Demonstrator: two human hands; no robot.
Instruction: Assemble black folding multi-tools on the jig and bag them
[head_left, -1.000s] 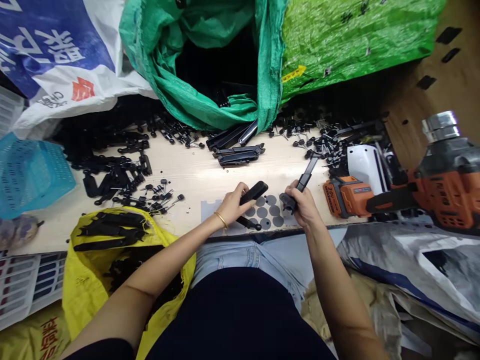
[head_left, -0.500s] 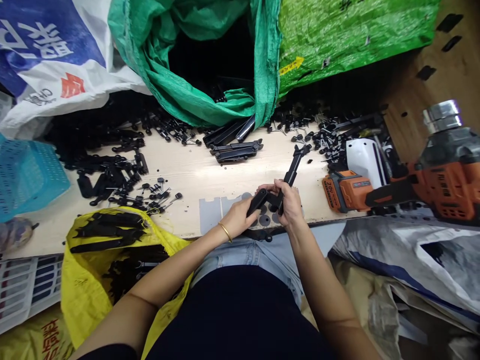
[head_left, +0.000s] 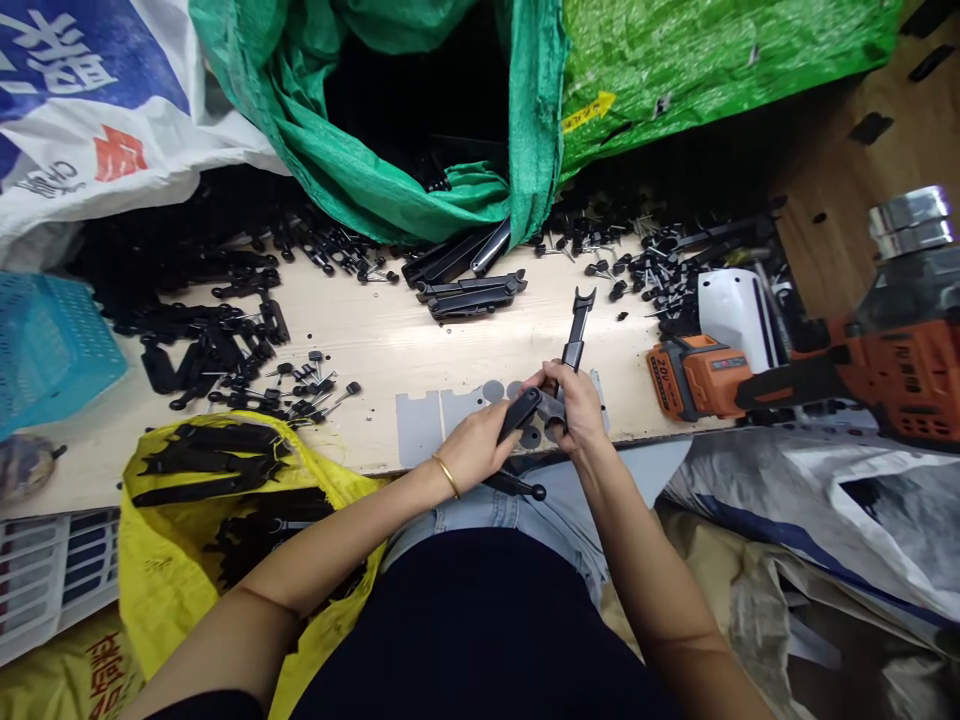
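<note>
My left hand (head_left: 476, 438), a gold bangle at its wrist, is closed around a black plastic arm with a rounded end (head_left: 520, 412). Closed fingers of my right hand (head_left: 580, 402) grip a slim black bar with a forked tip (head_left: 577, 330), which points away from me. The two parts come close together between my hands; fingers hide whether they are joined. Below my wrists, another black arm with a ball-like end (head_left: 517, 486) lies at the table edge, over my lap. Grey sheets with round discs (head_left: 421, 425) lie under and beside my hands.
Several black bars (head_left: 476, 298) lie ahead, before an open green sack (head_left: 536, 150). Loose black knobs with metal pins (head_left: 307, 385) are scattered at left, near a yellow bag (head_left: 161, 560) and a blue basket (head_left: 67, 350). An orange cordless power tool (head_left: 701, 375) lies right.
The forked bar in my right hand has swung leftward and now stands straighter. The left hand's arm has tilted slightly and moved a little right. Both hands keep their hold.
</note>
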